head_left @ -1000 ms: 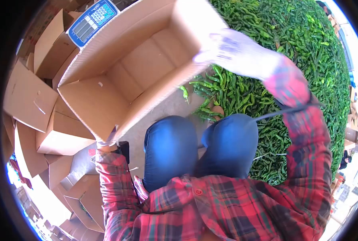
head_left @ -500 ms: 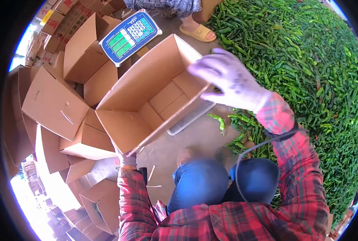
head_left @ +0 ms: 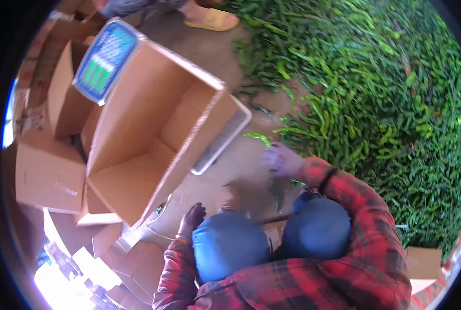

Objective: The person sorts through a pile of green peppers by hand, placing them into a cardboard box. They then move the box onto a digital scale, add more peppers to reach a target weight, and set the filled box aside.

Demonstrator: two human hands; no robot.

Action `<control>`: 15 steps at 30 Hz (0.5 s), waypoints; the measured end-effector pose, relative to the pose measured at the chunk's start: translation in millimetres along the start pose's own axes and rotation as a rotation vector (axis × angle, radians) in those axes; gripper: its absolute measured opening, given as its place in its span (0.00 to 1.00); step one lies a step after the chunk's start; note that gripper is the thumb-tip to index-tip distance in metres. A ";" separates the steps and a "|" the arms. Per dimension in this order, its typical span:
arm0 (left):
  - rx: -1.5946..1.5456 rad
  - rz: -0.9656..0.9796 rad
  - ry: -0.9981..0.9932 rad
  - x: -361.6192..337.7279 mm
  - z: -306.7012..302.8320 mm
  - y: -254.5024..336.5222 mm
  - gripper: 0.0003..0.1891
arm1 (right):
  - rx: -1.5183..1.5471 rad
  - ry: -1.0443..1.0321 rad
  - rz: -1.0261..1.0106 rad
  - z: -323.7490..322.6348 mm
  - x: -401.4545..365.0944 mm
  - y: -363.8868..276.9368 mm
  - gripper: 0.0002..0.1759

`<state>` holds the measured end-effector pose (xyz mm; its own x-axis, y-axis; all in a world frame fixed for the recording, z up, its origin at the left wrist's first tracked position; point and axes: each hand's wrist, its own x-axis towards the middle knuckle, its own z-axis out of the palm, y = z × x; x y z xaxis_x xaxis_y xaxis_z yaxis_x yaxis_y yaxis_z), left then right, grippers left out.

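At ten o'clock the open cardboard box (head_left: 150, 135) seemingly rested on the scale's platform (head_left: 230, 129), freeing your left hand (head_left: 191, 219) at seven, fingers slightly apart, and your right hand (head_left: 283, 160) at three, beside a green chilli pepper (head_left: 258, 137), its blurred fingers unreadable.

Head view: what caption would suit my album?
Gloved right hand beside green peppers, open cardboard box near a scale display.

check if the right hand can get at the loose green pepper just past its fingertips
Probably yes: the right hand is beside the loose green pepper, with nothing visible between them, though blur hides whether they touch.
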<state>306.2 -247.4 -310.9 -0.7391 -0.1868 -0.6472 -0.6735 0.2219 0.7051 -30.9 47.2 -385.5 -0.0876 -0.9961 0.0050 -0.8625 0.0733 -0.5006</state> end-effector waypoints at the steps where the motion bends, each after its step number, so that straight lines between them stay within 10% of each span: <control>1: -0.550 -0.405 0.095 19.7 2.7 10.8 0.26 | -0.024 0.111 -0.148 20.3 3.2 7.4 0.14; 4: -0.434 -0.374 0.131 50.0 6.6 72.8 0.29 | -0.212 -0.451 -0.134 2.8 29.8 33.2 0.08; 5: -0.381 -0.347 0.095 59.4 9.0 79.8 0.30 | 0.409 -0.131 0.068 15.0 30.6 70.7 0.09; 7: -0.287 -0.286 0.019 85.5 18.7 90.9 0.30 | -0.375 0.114 0.115 -48.5 48.5 105.1 0.11; 9: -0.128 -0.250 -0.178 108.2 33.9 104.0 0.30 | -0.244 0.517 0.210 -83.0 88.1 136.1 0.21; 11: -0.076 -0.237 -0.380 128.5 47.7 138.4 0.30 | -0.278 -0.073 0.266 -105.1 137.8 139.8 0.30; 15: 0.042 -0.261 -0.460 166.5 79.3 155.3 0.38 | -0.457 -0.094 0.541 -50.8 170.5 141.7 0.26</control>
<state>79.5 -168.1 -332.1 -0.4595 0.1958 -0.8663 -0.8262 0.2638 0.4978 -193.4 -109.9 -411.6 -0.5372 -0.8125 -0.2262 -0.8343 0.5513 0.0013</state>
